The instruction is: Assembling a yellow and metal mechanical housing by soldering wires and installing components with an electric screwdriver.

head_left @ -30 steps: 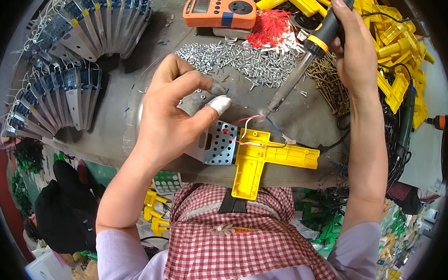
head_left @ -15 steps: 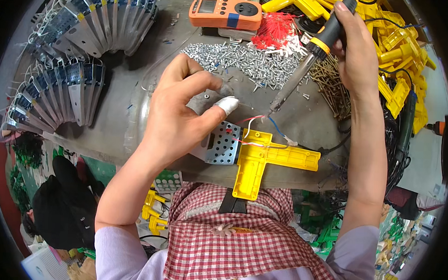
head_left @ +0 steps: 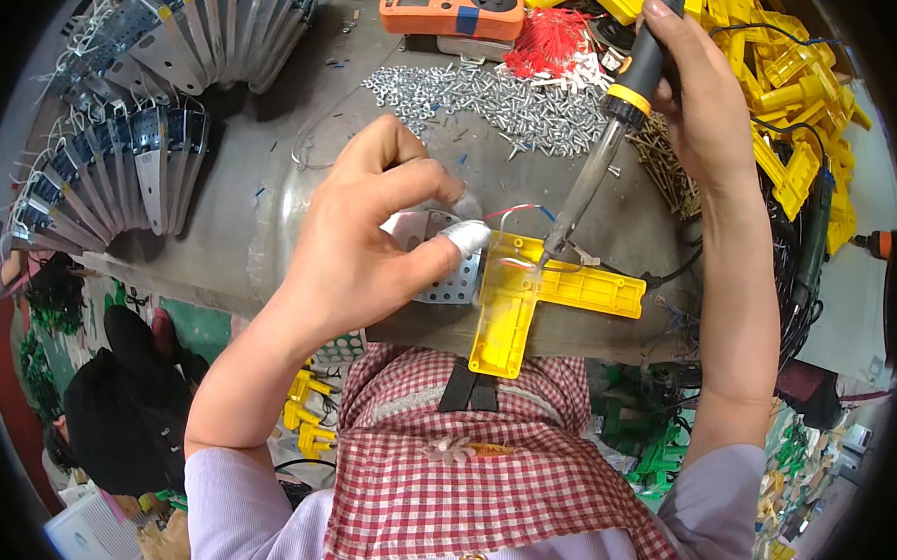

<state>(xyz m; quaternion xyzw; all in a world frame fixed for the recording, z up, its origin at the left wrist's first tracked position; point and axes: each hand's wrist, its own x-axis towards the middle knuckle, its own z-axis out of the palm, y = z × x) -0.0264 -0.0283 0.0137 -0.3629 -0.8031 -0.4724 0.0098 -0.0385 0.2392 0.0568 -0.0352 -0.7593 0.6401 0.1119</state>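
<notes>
My right hand (head_left: 702, 101) grips a soldering iron (head_left: 615, 127) by its black handle with a yellow collar. The iron slants down and left, its tip over the yellow plastic T-shaped housing half (head_left: 506, 328) at the table's front edge. White-covered fingertips of my left hand (head_left: 361, 226) close together at the near end of a thin red wire (head_left: 517, 211), which appears pinched between them. A blue wire end shows beside the iron. Under my left hand lies a perforated metal plate (head_left: 458, 285), partly hidden, against the housing. A black cable leaves the housing on the right.
Loose screws (head_left: 516, 108) are heaped behind my hands, with an orange multimeter (head_left: 450, 8) and red small parts (head_left: 549, 49) beyond. Yellow housings (head_left: 797, 95) pile up at the right. Fanned metal plates with wires (head_left: 123, 166) stand at the left.
The soldering iron's tip has come down and nearer, from the wire ends to over the yellow housing. My left fingertips have closed and moved slightly right, to the red wire.
</notes>
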